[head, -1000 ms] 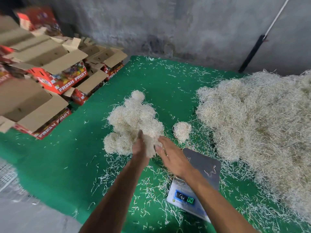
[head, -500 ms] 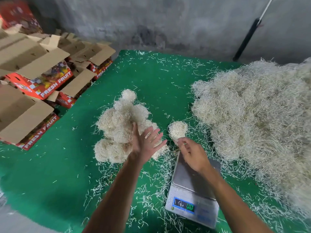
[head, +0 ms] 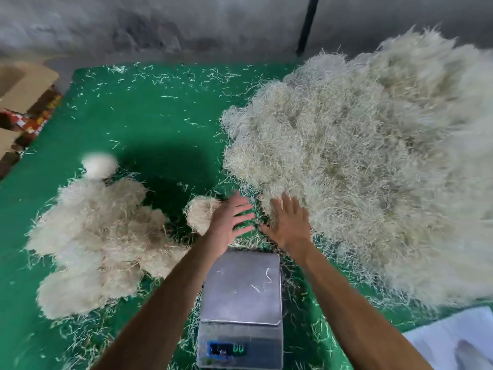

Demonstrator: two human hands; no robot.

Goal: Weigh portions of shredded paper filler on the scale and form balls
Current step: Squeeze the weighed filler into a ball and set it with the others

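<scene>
- Pale, wiry shredded paper (head: 360, 161) heaped high on green mat (head: 160, 124).
- Finished balls (head: 98, 236) (fuzzy, off-white) clustered left.
- Left hand (head: 230, 222) and right hand (head: 289, 225): fingers spread, holding nothing.

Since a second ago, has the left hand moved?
Yes. The left hand left the stack of balls and went right, now beyond the scale, open toward the loose pile.

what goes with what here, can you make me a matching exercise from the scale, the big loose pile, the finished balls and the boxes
Things:
1. scale
2. loose filler pile
3. finished balls
4. cardboard boxes

Places:
A. left edge of the view, off the green mat
B. between the two forearms
C. right side of the mat, ahead of the right hand
D. left side of the mat, clustered

Pairs: 1-B, 2-C, 3-D, 4-A
</scene>
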